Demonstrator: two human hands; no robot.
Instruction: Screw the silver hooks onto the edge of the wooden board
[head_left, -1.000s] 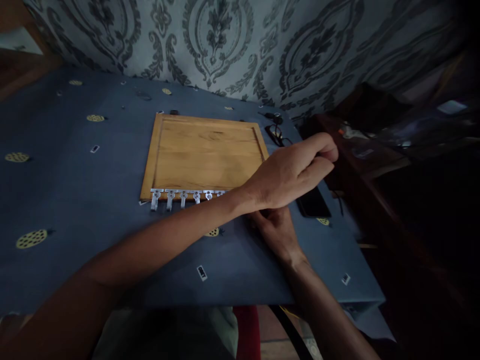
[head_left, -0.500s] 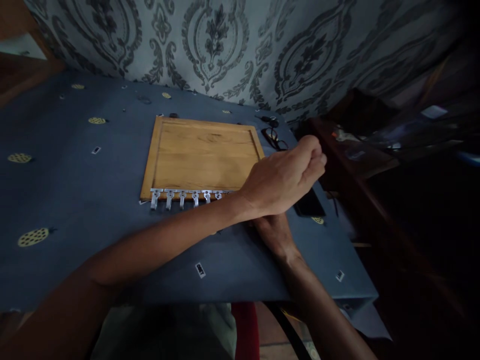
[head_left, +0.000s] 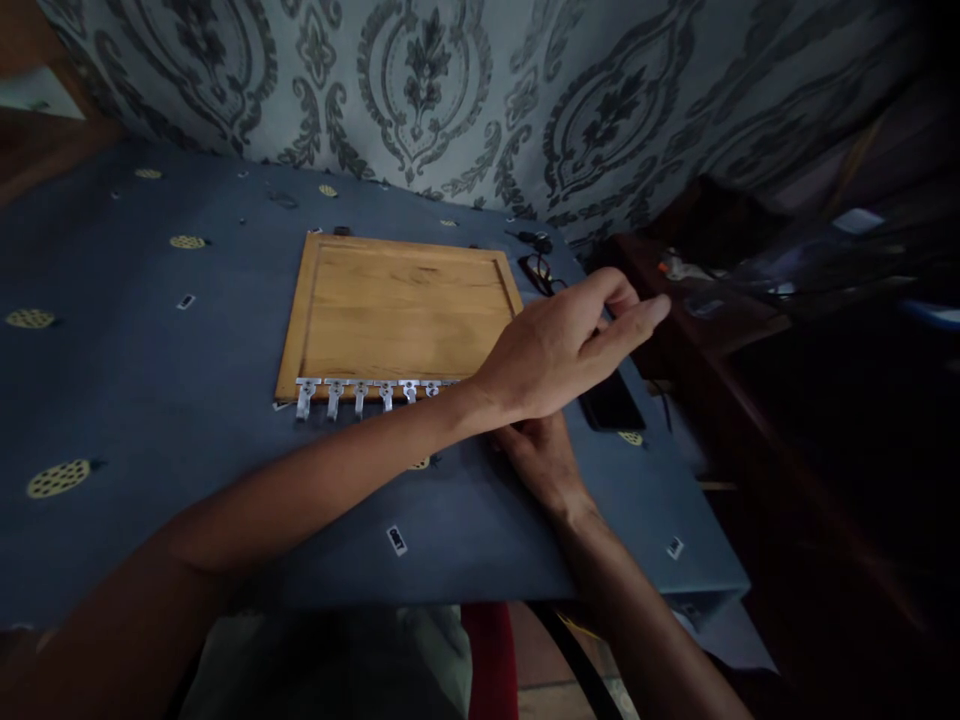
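My left hand (head_left: 566,345) reaches across to the right, above the table, with its fingers stretched out towards the table's right edge and nothing visible in them. My right hand (head_left: 541,458) rests on the blue cloth under the left wrist; its fingers are hidden. A square wooden board (head_left: 401,310) lies flat in the middle of the table. A metal rail with several hooks (head_left: 367,392) sits along the board's near edge, partly covered by my left wrist. A dark phone (head_left: 611,405) lies on the cloth just below my left hand.
The table is covered by a blue cloth with yellow spots (head_left: 150,400). Black and red cables (head_left: 541,268) lie at the board's far right corner. Patterned wallpaper stands behind. A dark wooden shelf with clutter (head_left: 720,290) is to the right, past the table edge.
My left hand was a closed fist half a second ago; its fingers have now stretched out to the right. The right hand has stayed in place.
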